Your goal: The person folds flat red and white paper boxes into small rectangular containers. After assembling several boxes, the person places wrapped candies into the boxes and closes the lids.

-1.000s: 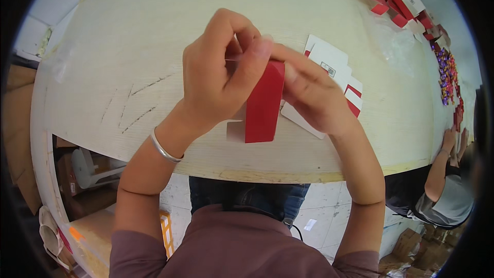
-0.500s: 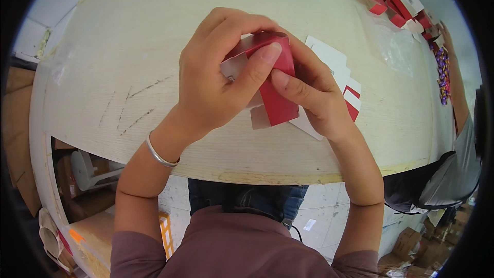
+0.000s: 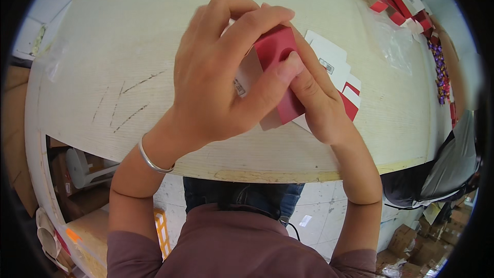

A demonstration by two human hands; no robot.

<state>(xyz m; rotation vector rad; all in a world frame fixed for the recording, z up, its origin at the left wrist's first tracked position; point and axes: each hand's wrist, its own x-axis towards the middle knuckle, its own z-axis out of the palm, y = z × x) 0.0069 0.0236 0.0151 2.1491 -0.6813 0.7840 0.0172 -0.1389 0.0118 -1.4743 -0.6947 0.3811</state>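
Observation:
Between my hands, above the table, is a small red and white cardboard box. My left hand wraps round its white side and closed end, its thumb pressing on the red face. My right hand grips the box from the right, its thumb close to the left thumb; its fingers are partly hidden behind the box. Part of a printed label shows on the white side below my left palm. Just right of the box, partly under my right hand, lies a stack of flat white and red box blanks.
Several red and white boxes are heaped at the far right of the table. Clear plastic film lies before them, and small purple wrapped pieces line the right edge. Another person's grey sleeve shows at the right.
My left fingers have moved over the top of the box, and its open end is now closed or covered. The other person's arm at the right has shifted.

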